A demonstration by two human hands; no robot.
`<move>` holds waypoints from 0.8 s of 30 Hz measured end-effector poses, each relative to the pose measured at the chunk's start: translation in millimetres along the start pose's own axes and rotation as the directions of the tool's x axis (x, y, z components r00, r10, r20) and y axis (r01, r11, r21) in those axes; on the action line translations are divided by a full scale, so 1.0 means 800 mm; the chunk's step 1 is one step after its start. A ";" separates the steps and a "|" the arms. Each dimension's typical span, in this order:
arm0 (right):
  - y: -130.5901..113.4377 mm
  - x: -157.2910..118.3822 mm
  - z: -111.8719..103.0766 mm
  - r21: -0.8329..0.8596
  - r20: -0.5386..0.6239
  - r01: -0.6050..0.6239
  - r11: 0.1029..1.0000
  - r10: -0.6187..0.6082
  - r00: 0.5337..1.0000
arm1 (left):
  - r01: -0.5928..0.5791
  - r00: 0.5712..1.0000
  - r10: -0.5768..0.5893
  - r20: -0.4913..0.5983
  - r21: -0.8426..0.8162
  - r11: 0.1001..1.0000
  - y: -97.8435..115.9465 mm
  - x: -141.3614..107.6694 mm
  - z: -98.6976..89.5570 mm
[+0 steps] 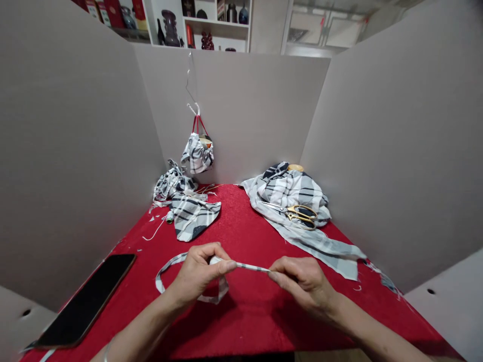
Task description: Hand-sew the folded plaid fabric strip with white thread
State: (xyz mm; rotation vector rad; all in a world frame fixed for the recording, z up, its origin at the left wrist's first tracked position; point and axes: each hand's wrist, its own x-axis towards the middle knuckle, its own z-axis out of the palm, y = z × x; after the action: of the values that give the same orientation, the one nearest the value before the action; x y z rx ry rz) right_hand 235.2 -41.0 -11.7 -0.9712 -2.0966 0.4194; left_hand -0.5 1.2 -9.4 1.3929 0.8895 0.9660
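my left hand (206, 270) and right hand (302, 283) pinch plaid strip (253, 267) | step: I'd say holding span straight | next needs: even tension, firm pinches

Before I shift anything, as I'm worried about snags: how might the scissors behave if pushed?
The scissors look like metal, so probably stiff and fairly heavy for their size. Flat-lying, they seem unlikely to roll; pushed, they may drag the loose cloth beneath them.

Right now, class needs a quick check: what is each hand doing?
Left hand: closed, pinching the narrow checked strip.
Right hand: closed, pinching the strip's other end between thumb and fingers.
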 end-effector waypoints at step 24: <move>-0.020 0.024 0.000 0.122 0.153 -0.340 0.933 0.321 0.935 | -0.290 0.861 -0.019 0.508 0.522 0.802 0.020 0.028 -0.020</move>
State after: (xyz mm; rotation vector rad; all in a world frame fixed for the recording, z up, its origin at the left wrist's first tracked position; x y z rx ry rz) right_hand 219.4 -36.8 6.7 -1.2416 -1.9832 0.8178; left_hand -7.3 27.5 8.0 2.1468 0.7153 0.3872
